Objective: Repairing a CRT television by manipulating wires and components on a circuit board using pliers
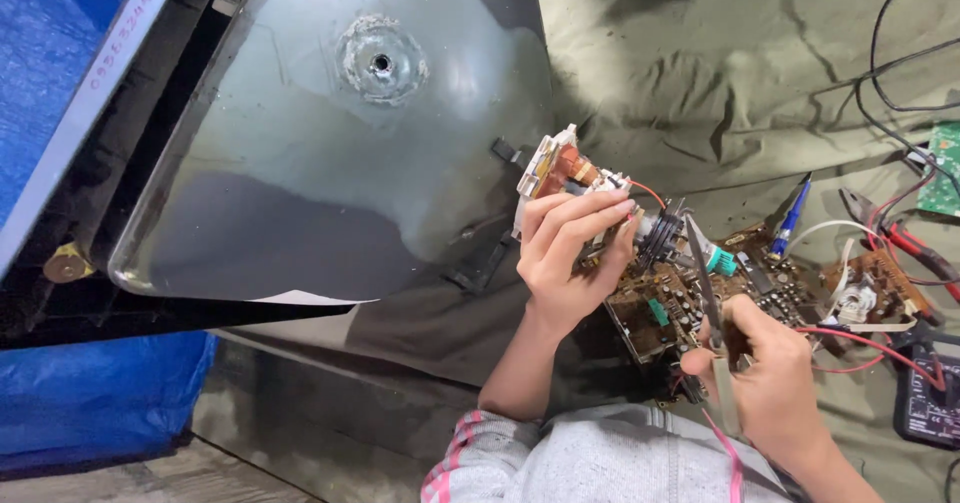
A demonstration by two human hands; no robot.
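While we grip the tube's neck assembly point(575, 178), pliers hover close.
Our left hand point(570, 253) pinches that assembly behind the grey picture tube point(330, 153); our right hand point(770, 363) closes around long-nose pliers point(706, 283) above the circuit board point(690, 303).

Tube point(300, 163): grey glass funnel, semi-gloss, smooth, with a dull coating; rough whitish crust round the small metal port point(381, 63). Neck assembly point(565, 178): white plastic frame, glossy copper windings. Left hand point(570, 248) grips it. Board point(690, 303): brown matt laminate, crowded with plastic and metal parts. Pliers point(705, 273) in right hand point(770, 373): dull grey steel jaws. Cloth point(720, 73): olive fabric, matt, creased. Tarp point(90, 393): blue woven plastic, slight sheen. Wires point(860, 338): red glossy plastic insulation. Sleeve point(600, 463): grey knit, soft, matt, with pink stripes.
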